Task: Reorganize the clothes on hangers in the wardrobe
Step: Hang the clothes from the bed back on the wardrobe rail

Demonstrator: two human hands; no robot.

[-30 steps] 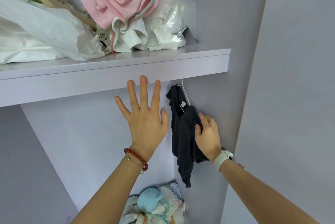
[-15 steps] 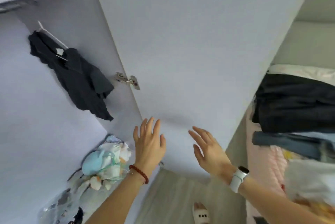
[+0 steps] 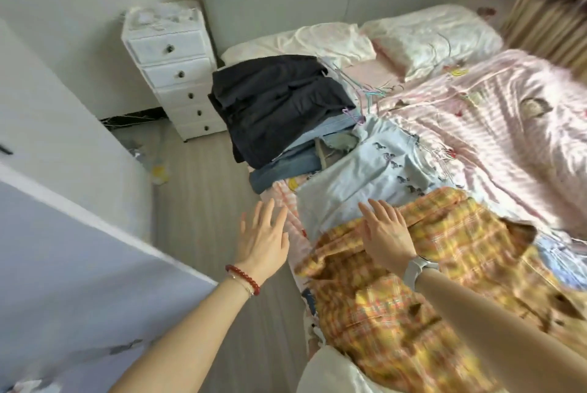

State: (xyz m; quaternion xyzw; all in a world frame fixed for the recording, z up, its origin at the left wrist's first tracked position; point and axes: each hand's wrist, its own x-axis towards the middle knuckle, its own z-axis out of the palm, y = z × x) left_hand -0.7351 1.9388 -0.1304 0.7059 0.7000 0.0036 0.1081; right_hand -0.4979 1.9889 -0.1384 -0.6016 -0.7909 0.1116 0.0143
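A bed (image 3: 495,125) fills the right half of the view, covered by a pink striped quilt (image 3: 476,113) with two pale pillows (image 3: 428,33) at about one o'clock. On its near edge lie the clothes: a dark folded pile (image 3: 279,103) at twelve o'clock with jeans (image 3: 286,170) under it, a pale blue printed garment (image 3: 365,176) just beside that, and a yellow checked shirt (image 3: 413,297) spread toward five o'clock. A tangle of thin wire hangers (image 3: 365,87) rests on the quilt just past the dark pile. A white chest of drawers (image 3: 171,68) stands on the floor at eleven o'clock, beside the bed's head. A wardrobe door (image 3: 63,265) cuts across at eight o'clock.

Both arms reach forward. The left hand (image 3: 265,240), with a red bead bracelet (image 3: 243,275) at the wrist, is held over the floor at the bed's edge, fingers straight and spread, holding nothing. The right hand (image 3: 386,233), a watch (image 3: 416,268) on its wrist, hovers palm down over the checked shirt's upper edge, fingers straight; whether it touches the cloth I cannot tell.
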